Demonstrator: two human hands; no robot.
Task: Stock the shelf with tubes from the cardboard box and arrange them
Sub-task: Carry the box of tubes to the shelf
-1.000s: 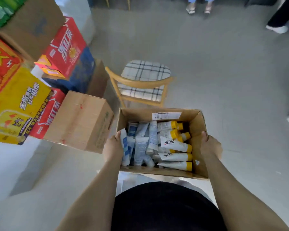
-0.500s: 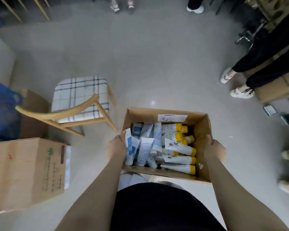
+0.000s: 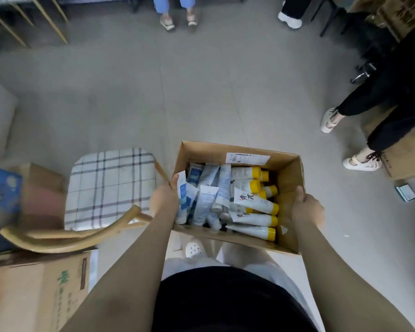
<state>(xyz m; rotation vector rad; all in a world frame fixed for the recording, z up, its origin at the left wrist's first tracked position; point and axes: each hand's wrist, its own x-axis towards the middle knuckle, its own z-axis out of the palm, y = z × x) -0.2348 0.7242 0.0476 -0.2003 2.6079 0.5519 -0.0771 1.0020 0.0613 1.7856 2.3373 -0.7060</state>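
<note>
Overhead, the cardboard box [image 3: 289, 183] is carried at waist height between both hands, clear of the floor [image 3: 177, 92]. The left hand [image 3: 164, 200] grips the left wall, its thumb hooked over the rim against a tube; the right hand [image 3: 307, 209] clasps the right wall, with the thumb on the rim. The fingers under or behind the walls are hidden.

Inside, blue-and-white tubes [image 3: 206, 200] lie heaped on the left and yellow-capped tubes [image 3: 252, 202] are stacked on the right. No shelf is in view, so the step in hand is judged to be the carry toward it.

To do it well:
- Keep the box level, since the loose heap would slide toward a dipped side.
- Pass right of the chair [image 3: 110, 185] and the carton [image 3: 34, 291] at near left.
- Steer clear of the bystander's feet [image 3: 328, 119] at far right.
- Set the box down before lifting any tube out.
</note>
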